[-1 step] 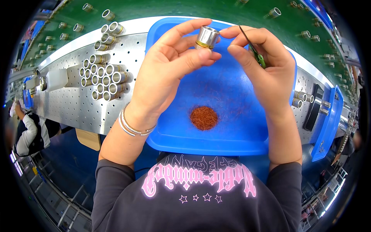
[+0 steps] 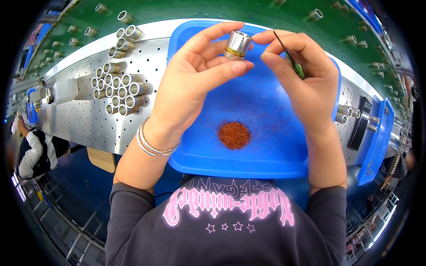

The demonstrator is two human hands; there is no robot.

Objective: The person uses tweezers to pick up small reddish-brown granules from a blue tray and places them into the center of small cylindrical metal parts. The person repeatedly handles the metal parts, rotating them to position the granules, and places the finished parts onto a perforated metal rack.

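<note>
Head view. Item: metal cylinder (image 2: 238, 43), one, short, silver, with a yellowish band near its lower end. Location: at the fingertips of the left hand (image 2: 191, 77), over the far part of the blue tray (image 2: 266, 162). Long axis: near upright, the upper end leaning slightly toward the right hand (image 2: 310, 73). The rimmed mouth points up and away from the wearer; the banded end points down toward the left thumb.

Left fingers: gripping the cylinder, index tip behind the upper rim, thumb tip by the lower end, remaining fingers curled behind and beneath.

Right fingers: index tip at the cylinder's side, contact uncertain; thumb held apart from the index; other fingers bent around a green-handled tool (image 2: 298, 68). Tool's long axis: slanting, dark thin tip up and leftward across the index finger, green end in toward the palm.

Copper-coloured strands (image 2: 234, 135): one heap, in the tray, below both sets of fingertips. Cylinder group (image 2: 122, 92): many pieces, on the perforated metal table (image 2: 66, 119), well left of the left fingers.

Obscured: the cylinder's rear wall and inside, behind its front wall and the fingers; the tool's lower end, inside the right hand; the right curled fingertips; the tool's exact kind, unclear.
</note>
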